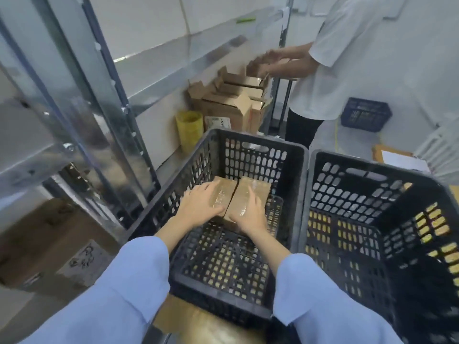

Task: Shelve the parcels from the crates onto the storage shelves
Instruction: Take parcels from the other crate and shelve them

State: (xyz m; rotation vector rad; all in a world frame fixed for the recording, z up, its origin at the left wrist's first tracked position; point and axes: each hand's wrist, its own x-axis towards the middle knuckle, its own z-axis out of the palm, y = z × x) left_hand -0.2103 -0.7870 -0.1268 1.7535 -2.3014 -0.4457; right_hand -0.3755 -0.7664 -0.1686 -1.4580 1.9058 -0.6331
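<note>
In the left crate [260, 141], toward its far wall, two taped brown parcels were laid side by side, touching. The left parcel [227, 188] was covered by the left hand [198, 206], laid flat with fingers spread and relaxed, nothing grasped. The right parcel [257, 188] was touched by the right hand [248, 216], fingers stretched along its top; whether it was gripped could not be told. The right crate [372, 165] was set just beside the left one. Metal shelves [173, 53] were seen to the left. Farther back, open cartons [231, 105] were handled by another person [347, 58].
</note>
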